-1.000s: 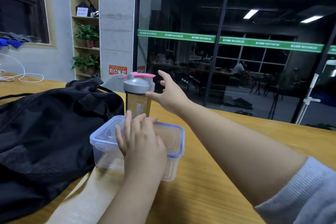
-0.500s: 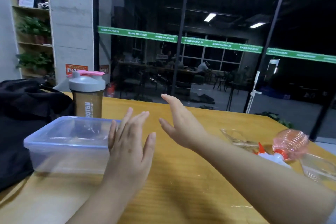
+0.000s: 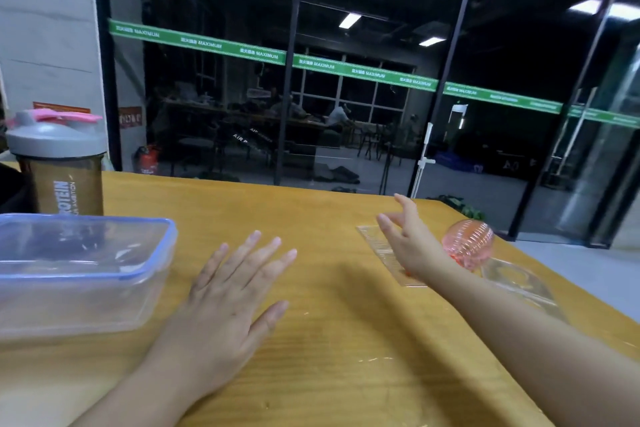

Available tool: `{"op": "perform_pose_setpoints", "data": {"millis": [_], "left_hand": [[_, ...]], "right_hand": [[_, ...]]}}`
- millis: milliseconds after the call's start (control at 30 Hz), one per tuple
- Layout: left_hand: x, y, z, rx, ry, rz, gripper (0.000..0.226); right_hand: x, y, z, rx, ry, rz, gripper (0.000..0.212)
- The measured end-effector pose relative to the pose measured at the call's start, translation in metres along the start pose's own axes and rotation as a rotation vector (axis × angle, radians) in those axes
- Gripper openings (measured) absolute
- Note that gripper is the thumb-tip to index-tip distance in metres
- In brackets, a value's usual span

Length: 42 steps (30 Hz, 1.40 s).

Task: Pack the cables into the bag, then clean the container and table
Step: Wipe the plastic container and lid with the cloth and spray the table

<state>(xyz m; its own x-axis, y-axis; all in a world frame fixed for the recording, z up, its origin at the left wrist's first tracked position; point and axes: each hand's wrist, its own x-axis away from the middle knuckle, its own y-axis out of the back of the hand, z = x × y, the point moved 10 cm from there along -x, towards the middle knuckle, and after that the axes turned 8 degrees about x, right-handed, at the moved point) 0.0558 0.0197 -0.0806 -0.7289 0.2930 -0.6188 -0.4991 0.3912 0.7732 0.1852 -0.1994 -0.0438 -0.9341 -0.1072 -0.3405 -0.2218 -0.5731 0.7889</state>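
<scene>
Container, clear with a blue rim, sits at the table's left before a "PROTEIN" shaker, while left hand and right hand hover with fingers released.

shaker bottle: "PROTEIN" | green glass strip: "MAXIMUM"

The single head-worn view looked forward and slightly down across the worktop from close range, both hands near the frame's middle, facing a glass wall filling the upper frame.
</scene>
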Motion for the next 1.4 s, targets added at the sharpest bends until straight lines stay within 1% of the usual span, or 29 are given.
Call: {"op": "perform_pose_setpoints", "data": {"millis": [100, 200, 267, 367, 467, 600, 767, 900, 1000, 1100, 1200, 1267, 1333, 1400], "left_hand": [[-0.001, -0.001, 0.000, -0.023, 0.004, 0.018, 0.052], [-0.001, -0.006, 0.000, -0.054, 0.009, 0.038, 0.053], [0.000, -0.010, 0.000, -0.073, 0.001, 0.053, 0.053], [-0.001, -0.012, 0.000, -0.084, 0.002, 0.060, 0.053], [-0.001, -0.013, 0.000, -0.090, -0.001, 0.067, 0.054], [-0.002, -0.014, 0.000, -0.088, -0.006, 0.071, 0.055], [-0.002, -0.013, 0.001, -0.076, 0.001, 0.067, 0.056], [-0.002, -0.012, 0.002, -0.075, 0.005, 0.062, 0.056], [-0.002, -0.013, 0.003, -0.074, 0.008, 0.065, 0.055], [-0.002, -0.014, 0.003, -0.070, 0.007, 0.074, 0.055], [-0.001, -0.014, 0.004, -0.067, 0.011, 0.070, 0.055], [-0.002, -0.014, 0.003, -0.068, 0.009, 0.062, 0.054], [-0.002, -0.013, 0.003, -0.064, 0.005, 0.060, 0.054], [-0.001, -0.012, 0.003, -0.058, 0.005, 0.056, 0.054]], "right_hand": [[0.002, 0.025, -0.041, 0.033, -0.063, -0.063, 0.054], [0.005, 0.039, -0.076, 0.146, -0.067, -0.067, 0.044], [0.004, 0.044, -0.098, 0.282, -0.060, -0.056, 0.040], [0.001, 0.045, -0.120, 0.532, -0.018, -0.021, 0.048], [0.000, 0.039, -0.130, 0.740, 0.057, 0.017, 0.056], [-0.003, 0.030, -0.133, 0.923, 0.088, 0.075, 0.057], [-0.006, 0.016, -0.129, 1.106, 0.202, 0.145, 0.053], [-0.003, 0.020, -0.128, 1.124, 0.230, 0.127, 0.048], [-0.001, 0.033, -0.128, 1.135, 0.212, 0.053, 0.054], [0.000, 0.045, -0.129, 1.067, 0.203, -0.015, 0.058], [-0.002, 0.050, -0.124, 0.870, 0.225, -0.095, 0.059], [-0.004, 0.058, -0.114, 0.683, 0.203, -0.156, 0.051], [-0.006, 0.062, -0.105, 0.585, 0.161, -0.166, 0.047], [-0.010, 0.062, -0.093, 0.543, 0.150, -0.145, 0.044]]}}
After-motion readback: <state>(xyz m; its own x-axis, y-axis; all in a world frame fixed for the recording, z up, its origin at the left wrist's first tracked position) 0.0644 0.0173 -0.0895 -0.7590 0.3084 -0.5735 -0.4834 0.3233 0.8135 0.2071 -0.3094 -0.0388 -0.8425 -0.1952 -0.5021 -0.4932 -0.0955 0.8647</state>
